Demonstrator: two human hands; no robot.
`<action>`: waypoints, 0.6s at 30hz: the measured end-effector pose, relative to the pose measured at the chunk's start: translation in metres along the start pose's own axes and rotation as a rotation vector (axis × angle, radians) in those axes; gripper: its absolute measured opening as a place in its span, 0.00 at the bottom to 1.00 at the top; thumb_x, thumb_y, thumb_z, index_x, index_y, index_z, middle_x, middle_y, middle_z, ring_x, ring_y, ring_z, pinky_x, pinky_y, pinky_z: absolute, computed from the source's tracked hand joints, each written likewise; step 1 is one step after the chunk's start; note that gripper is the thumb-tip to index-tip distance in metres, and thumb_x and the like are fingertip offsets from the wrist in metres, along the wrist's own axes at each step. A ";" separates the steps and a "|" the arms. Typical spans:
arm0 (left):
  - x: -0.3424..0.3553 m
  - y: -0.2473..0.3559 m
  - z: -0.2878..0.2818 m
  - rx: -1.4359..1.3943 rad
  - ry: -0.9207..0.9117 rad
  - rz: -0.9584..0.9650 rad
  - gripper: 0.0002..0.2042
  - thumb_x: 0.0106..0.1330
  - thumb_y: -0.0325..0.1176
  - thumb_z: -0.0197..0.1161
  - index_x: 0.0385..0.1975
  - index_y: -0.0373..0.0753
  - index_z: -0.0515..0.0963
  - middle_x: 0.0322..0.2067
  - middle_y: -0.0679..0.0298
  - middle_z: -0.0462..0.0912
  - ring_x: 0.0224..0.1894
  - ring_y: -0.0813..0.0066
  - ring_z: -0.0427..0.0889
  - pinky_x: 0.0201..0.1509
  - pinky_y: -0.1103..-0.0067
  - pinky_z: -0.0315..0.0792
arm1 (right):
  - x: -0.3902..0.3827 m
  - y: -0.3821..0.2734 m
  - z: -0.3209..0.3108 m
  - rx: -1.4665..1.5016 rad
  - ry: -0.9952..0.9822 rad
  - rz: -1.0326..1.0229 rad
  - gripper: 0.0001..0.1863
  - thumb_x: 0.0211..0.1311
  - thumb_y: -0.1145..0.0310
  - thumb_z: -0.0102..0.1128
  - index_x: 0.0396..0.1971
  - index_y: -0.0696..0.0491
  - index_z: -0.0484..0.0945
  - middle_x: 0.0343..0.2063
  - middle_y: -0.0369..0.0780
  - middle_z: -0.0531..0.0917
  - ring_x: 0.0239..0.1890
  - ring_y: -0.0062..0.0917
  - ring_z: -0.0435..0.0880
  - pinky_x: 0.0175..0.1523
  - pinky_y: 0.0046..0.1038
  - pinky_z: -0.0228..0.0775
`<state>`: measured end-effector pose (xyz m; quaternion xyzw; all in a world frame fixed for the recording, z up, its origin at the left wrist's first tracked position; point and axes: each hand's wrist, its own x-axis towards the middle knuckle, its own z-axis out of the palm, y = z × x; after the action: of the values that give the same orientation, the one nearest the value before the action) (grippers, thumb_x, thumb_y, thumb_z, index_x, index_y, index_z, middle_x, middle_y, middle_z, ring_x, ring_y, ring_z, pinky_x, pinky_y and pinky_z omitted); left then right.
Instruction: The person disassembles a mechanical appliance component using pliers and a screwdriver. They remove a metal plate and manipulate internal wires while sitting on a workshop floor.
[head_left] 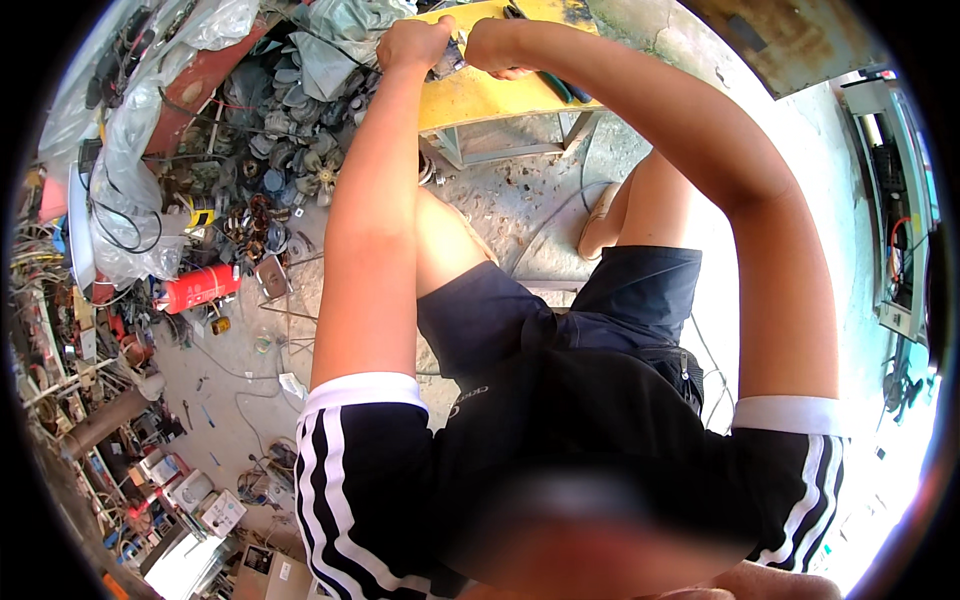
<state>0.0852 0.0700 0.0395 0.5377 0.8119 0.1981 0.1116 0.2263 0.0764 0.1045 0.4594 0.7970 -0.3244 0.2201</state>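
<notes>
At the top of the head view, both my hands are over a yellow bench (480, 100). My left hand (410, 45) is closed at the left of a small metallic piece (447, 62), too small to identify; what its fingers hold is hidden. My right hand (495, 48) is curled just right of that piece, knuckles up, with its grip mostly out of sight. A tool with dark green handles (560, 88), probably pliers, lies beside my right hand, partly behind it.
Piled metal parts (290, 150) and plastic bags (130, 220) crowd the left, with a red cylinder (195, 290) on the floor. Cluttered shelving (90, 420) stands at lower left. Cables cross the floor. A metal cabinet (890, 200) is at the right.
</notes>
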 end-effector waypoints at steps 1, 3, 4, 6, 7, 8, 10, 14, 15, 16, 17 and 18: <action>0.000 -0.001 -0.001 0.013 -0.016 -0.011 0.27 0.54 0.59 0.55 0.37 0.40 0.86 0.41 0.50 0.85 0.45 0.53 0.84 0.50 0.66 0.75 | -0.004 -0.002 0.000 -0.163 -0.008 -0.073 0.08 0.54 0.71 0.48 0.16 0.51 0.66 0.12 0.35 0.68 0.10 0.25 0.61 0.15 0.30 0.52; 0.002 0.001 -0.001 0.039 -0.050 -0.022 0.28 0.55 0.60 0.54 0.39 0.43 0.86 0.43 0.51 0.84 0.48 0.51 0.82 0.53 0.65 0.73 | -0.004 -0.003 -0.001 -0.502 -0.032 -0.217 0.07 0.51 0.74 0.50 0.16 0.52 0.72 0.14 0.38 0.73 0.12 0.28 0.67 0.17 0.31 0.57; 0.002 0.001 -0.001 0.045 -0.045 -0.016 0.28 0.55 0.60 0.53 0.39 0.42 0.86 0.43 0.51 0.84 0.48 0.51 0.82 0.53 0.65 0.73 | -0.005 -0.004 -0.001 -0.672 -0.045 -0.288 0.07 0.49 0.75 0.51 0.16 0.53 0.75 0.15 0.39 0.76 0.13 0.30 0.70 0.18 0.32 0.60; 0.002 0.001 -0.001 0.054 -0.037 -0.006 0.28 0.55 0.59 0.53 0.39 0.42 0.86 0.43 0.50 0.84 0.49 0.51 0.82 0.53 0.65 0.73 | -0.006 -0.005 -0.002 -1.013 -0.073 -0.430 0.08 0.46 0.78 0.54 0.15 0.54 0.81 0.18 0.41 0.82 0.15 0.33 0.77 0.20 0.33 0.65; 0.001 0.001 -0.001 0.063 -0.038 0.003 0.28 0.55 0.59 0.52 0.39 0.43 0.86 0.43 0.50 0.84 0.49 0.51 0.82 0.53 0.65 0.73 | -0.008 -0.004 0.000 -1.027 -0.042 -0.447 0.07 0.44 0.79 0.56 0.17 0.55 0.83 0.19 0.43 0.83 0.18 0.35 0.79 0.22 0.34 0.67; 0.000 0.001 -0.002 0.071 -0.038 0.011 0.27 0.56 0.59 0.52 0.39 0.43 0.86 0.43 0.50 0.84 0.49 0.51 0.82 0.53 0.65 0.73 | -0.012 -0.002 0.004 -1.044 -0.011 -0.463 0.07 0.42 0.79 0.57 0.18 0.56 0.85 0.21 0.44 0.84 0.20 0.38 0.81 0.25 0.35 0.70; 0.000 0.000 -0.001 0.082 -0.033 0.035 0.27 0.56 0.59 0.51 0.39 0.45 0.86 0.43 0.51 0.84 0.48 0.51 0.82 0.53 0.65 0.73 | -0.017 0.000 0.007 -1.010 0.049 -0.444 0.06 0.38 0.79 0.61 0.18 0.57 0.86 0.21 0.46 0.85 0.23 0.39 0.83 0.27 0.37 0.73; 0.001 -0.003 0.005 0.089 -0.024 0.071 0.25 0.57 0.58 0.49 0.38 0.48 0.86 0.43 0.52 0.84 0.47 0.50 0.82 0.53 0.64 0.73 | -0.020 0.008 0.022 -0.724 0.214 -0.336 0.05 0.39 0.78 0.62 0.20 0.59 0.84 0.20 0.48 0.84 0.24 0.41 0.84 0.29 0.40 0.74; 0.000 -0.002 0.004 0.088 -0.022 0.072 0.25 0.57 0.58 0.49 0.38 0.49 0.86 0.43 0.53 0.84 0.47 0.50 0.82 0.53 0.64 0.73 | -0.024 0.010 0.026 -0.631 0.265 -0.319 0.06 0.41 0.78 0.61 0.22 0.60 0.84 0.21 0.49 0.84 0.25 0.43 0.84 0.30 0.40 0.75; -0.002 -0.002 0.004 0.087 -0.023 0.074 0.25 0.57 0.58 0.49 0.38 0.49 0.86 0.43 0.53 0.84 0.47 0.50 0.82 0.53 0.64 0.73 | -0.026 0.010 0.028 -0.486 0.273 -0.270 0.07 0.41 0.79 0.60 0.23 0.61 0.85 0.24 0.51 0.84 0.29 0.44 0.85 0.32 0.41 0.75; -0.003 -0.001 0.003 0.085 -0.023 0.077 0.25 0.57 0.58 0.49 0.38 0.49 0.86 0.43 0.53 0.84 0.47 0.50 0.82 0.53 0.64 0.73 | -0.033 0.008 0.028 -0.341 0.281 -0.220 0.08 0.41 0.79 0.59 0.23 0.62 0.85 0.27 0.53 0.84 0.33 0.44 0.85 0.35 0.42 0.76; -0.004 0.000 0.001 0.083 -0.022 0.080 0.25 0.57 0.58 0.49 0.37 0.50 0.86 0.42 0.53 0.84 0.47 0.51 0.82 0.53 0.65 0.73 | -0.036 0.006 0.027 -0.196 0.287 -0.171 0.08 0.41 0.80 0.58 0.23 0.63 0.85 0.29 0.54 0.84 0.37 0.45 0.85 0.37 0.43 0.76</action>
<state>0.0870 0.0670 0.0380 0.5761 0.7960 0.1626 0.0900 0.2508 0.0378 0.1074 0.4080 0.8842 -0.1937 0.1194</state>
